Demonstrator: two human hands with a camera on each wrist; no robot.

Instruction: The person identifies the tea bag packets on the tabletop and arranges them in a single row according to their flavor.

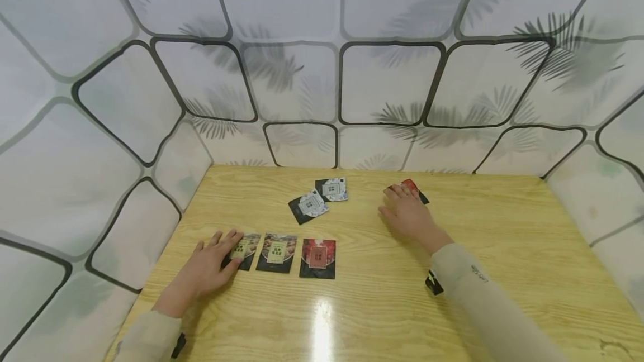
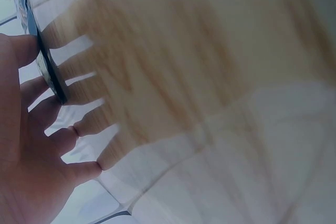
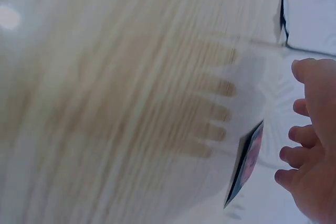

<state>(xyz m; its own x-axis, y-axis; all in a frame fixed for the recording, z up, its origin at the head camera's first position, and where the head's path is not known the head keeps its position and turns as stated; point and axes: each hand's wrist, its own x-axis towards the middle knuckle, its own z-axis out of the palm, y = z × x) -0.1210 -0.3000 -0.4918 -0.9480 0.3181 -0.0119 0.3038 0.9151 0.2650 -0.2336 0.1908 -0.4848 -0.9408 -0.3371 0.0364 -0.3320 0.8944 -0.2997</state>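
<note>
My left hand [image 1: 208,264] rests on the leftmost packet [image 1: 247,251], a small flat sachet with a yellow-green label, its fingers spread and its thumb on the near right part. In the left wrist view the same sachet shows edge-on under the thumb and fingers. Beside it lie a matching green-labelled packet [image 1: 276,252] and a red packet [image 1: 318,259], forming a row. Farther back, my right hand [image 1: 410,217] reaches over another red packet [image 1: 411,184], partly covering it. From the right wrist, the fingertips appear extended, just above this red packet [image 3: 248,161].
Two blue-and-white packets [image 1: 308,206] lie overlapping at the back centre of the wooden table [image 1: 382,306]. A patterned white curtain [image 1: 387,82] encloses the back and sides. Dark straps [image 1: 434,282] show at the wrists.
</note>
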